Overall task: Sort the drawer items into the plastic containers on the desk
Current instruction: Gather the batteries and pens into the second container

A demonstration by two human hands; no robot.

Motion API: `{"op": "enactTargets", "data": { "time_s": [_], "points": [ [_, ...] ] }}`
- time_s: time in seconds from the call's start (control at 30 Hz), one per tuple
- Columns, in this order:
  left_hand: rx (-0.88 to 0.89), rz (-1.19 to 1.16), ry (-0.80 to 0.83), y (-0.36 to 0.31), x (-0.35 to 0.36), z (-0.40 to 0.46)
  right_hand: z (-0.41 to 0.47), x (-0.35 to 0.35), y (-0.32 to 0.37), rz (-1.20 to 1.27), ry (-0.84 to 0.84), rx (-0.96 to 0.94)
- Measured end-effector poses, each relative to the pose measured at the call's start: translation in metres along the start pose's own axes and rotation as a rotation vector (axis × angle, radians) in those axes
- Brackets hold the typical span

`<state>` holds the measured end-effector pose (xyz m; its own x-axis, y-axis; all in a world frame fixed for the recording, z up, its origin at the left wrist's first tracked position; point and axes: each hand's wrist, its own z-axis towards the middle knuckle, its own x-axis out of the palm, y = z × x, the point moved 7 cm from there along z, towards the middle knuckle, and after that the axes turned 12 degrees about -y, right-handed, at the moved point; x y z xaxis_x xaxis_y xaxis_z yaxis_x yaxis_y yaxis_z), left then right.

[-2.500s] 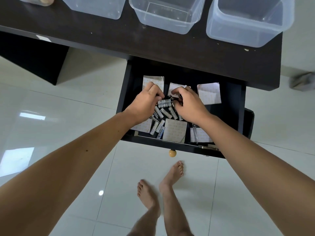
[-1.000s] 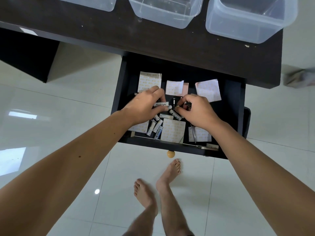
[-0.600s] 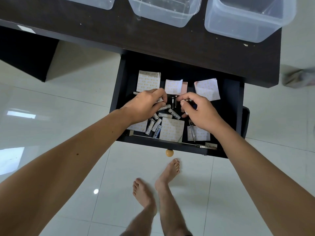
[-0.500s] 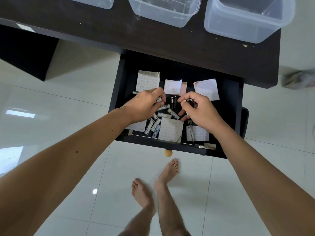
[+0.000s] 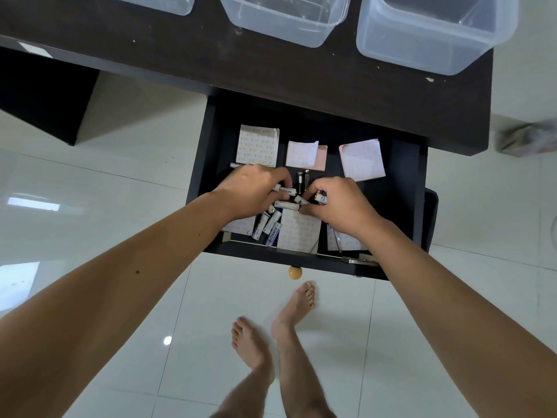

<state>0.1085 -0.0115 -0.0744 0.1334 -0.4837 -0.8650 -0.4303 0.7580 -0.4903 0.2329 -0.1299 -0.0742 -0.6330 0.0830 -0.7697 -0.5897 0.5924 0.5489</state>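
Observation:
The black drawer (image 5: 401, 206) is pulled out under the dark desk (image 5: 271, 67). It holds a heap of white batteries (image 5: 271, 226), two dark batteries (image 5: 303, 180) and several paper pads (image 5: 258, 145). My left hand (image 5: 251, 191) is closed over white batteries, one sticking out by the fingers. My right hand (image 5: 337, 206) grips a small battery (image 5: 321, 197) and its thumb and fingers pinch at another white battery (image 5: 286, 205). Three clear plastic containers stand on the desk: left (image 5: 162, 3), middle (image 5: 286, 16), right (image 5: 428, 34).
A metal tool (image 5: 360, 260) lies at the drawer's front right corner. The round wooden knob (image 5: 294, 272) sticks out at the front. My bare feet (image 5: 271, 327) stand on the glossy white tile floor below. A grey object (image 5: 527, 140) lies on the floor at right.
Both hands stayed in the drawer and gathered batteries. The right hand has dropped lower onto the heap and holds a battery; the left keeps its batteries.

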Motion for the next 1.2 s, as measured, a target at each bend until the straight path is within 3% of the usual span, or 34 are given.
{"op": "enactTargets", "data": {
  "time_s": [0.2,0.43,0.57,0.7,0.83,0.97,1.2],
  "points": [
    [-0.006,-0.156,-0.169,0.005,-0.014,-0.002,-0.003,-0.01,0.002,0.079,-0.061,-0.002],
    [-0.155,-0.354,-0.062,0.005,-0.009,-0.004,-0.005,-0.022,-0.009,0.285,-0.018,0.09],
    [-0.073,-0.436,-0.083,-0.006,-0.015,-0.009,-0.004,-0.022,-0.005,0.482,0.017,0.09],
    [-0.197,-0.524,-0.095,-0.001,-0.016,-0.009,-0.001,-0.021,-0.008,0.575,-0.036,0.183],
    [-0.275,-0.56,-0.093,0.0,-0.018,-0.011,0.004,-0.019,-0.007,0.492,-0.07,0.214],
    [-0.348,-0.529,-0.106,0.008,-0.014,-0.011,0.015,-0.016,0.002,0.254,-0.195,0.139],
    [-0.329,-0.454,-0.119,0.011,-0.015,-0.013,0.023,-0.008,0.008,0.097,-0.26,0.133]
  ]
}}
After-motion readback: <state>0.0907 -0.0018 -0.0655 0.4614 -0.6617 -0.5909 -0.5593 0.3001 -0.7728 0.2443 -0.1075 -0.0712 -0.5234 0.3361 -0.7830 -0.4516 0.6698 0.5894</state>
